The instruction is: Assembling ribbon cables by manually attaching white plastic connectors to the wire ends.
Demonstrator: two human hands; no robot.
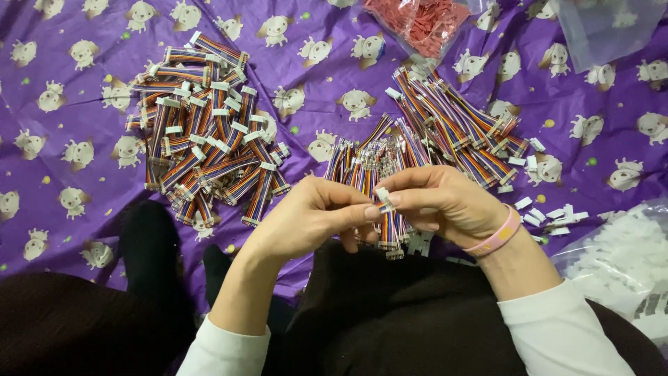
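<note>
Your hands, left hand point(316, 216) and right hand point(445, 202), pinch one white connector point(383, 196) on a ribbon cable point(388, 226); squeeze crookedly and it may slip.

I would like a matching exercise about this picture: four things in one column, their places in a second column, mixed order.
Things:
1. pile of multicoloured ribbon cables with white connectors
2. clear bag of red plastic pieces
3. pink rubber wristband
4. loose white plastic connectors

Places:
A. top centre
B. right wrist
C. left, on purple cloth
D. cloth beside right wrist

Pairs: 1-C, 2-A, 3-B, 4-D
</note>
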